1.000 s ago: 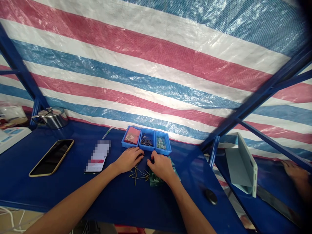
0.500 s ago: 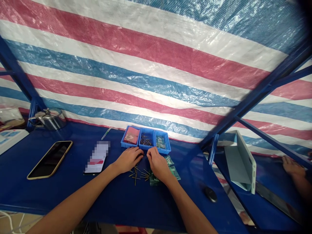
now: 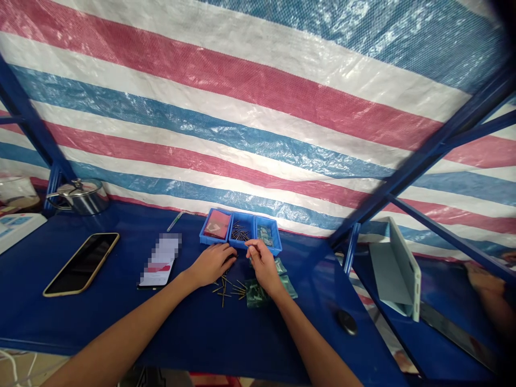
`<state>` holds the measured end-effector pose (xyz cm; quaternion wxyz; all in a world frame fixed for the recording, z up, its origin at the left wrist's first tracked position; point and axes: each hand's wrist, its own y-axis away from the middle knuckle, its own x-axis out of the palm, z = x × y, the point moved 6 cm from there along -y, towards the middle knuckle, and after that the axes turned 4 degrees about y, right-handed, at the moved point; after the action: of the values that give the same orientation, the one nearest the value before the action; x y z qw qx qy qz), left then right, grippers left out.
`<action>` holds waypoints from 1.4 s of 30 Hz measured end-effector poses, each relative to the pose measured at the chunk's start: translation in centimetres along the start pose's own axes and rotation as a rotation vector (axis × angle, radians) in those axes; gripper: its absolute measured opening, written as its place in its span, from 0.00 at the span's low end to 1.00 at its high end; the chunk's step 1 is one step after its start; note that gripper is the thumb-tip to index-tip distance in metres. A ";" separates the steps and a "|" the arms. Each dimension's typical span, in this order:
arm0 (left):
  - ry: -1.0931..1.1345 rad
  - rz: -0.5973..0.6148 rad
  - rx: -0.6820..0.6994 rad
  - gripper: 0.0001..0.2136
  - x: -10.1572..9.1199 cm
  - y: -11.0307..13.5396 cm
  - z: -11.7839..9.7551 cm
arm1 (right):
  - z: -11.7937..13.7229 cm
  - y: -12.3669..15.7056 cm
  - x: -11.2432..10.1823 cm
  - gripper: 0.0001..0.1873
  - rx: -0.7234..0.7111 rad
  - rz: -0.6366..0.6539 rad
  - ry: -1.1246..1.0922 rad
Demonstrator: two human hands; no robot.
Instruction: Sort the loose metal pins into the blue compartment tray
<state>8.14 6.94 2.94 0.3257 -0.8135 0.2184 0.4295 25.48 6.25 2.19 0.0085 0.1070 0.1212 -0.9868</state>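
Striped sheeting (image 3: 242,107) hangs before you, behind your blue table (image 3: 201,333). Near its far edge sits your blue tray (image 3: 211,240), three compartments in a row: a red packet (image 3: 217,223) in the left one, a heap of thin metal bits (image 3: 241,234) in the middle, clear packets (image 3: 265,235) in the right. Your left hand (image 3: 213,264) rests on the table just in front of the tray, fingers close together and bent down; they hide what is under them, so I cannot tell whether it grips anything. Your right hand (image 3: 262,263) is beside it, thumb and forefinger brought near each other; what they may pinch is too small to tell. Green packets (image 3: 257,294) lie on both sides of your right wrist. I'd judge you partway along: the middle compartment already has its heap, while loose bits (image 3: 223,290) lie scattered on the table below your hands, yet to be dealt with
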 end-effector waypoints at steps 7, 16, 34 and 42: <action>-0.014 0.018 -0.011 0.10 0.2 -0.1 0.2 | -0.3 -0.1 0.2 0.19 0.145 0.027 -0.184; -0.004 0.013 -0.013 0.09 0.1 0.0 0.1 | -0.2 0.3 0.6 0.22 0.328 0.076 -0.440; -0.006 0.011 -0.010 0.09 0.2 -0.1 0.0 | -0.1 0.5 1.1 0.19 0.393 0.185 -0.546; -0.014 0.012 -0.014 0.09 0.2 0.0 0.2 | 1.8 0.4 -0.4 0.09 -0.152 -0.006 0.302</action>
<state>8.12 7.08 2.73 0.3190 -0.8113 0.2182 0.4387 25.50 5.46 3.95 -0.0046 0.2525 0.1959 -0.9475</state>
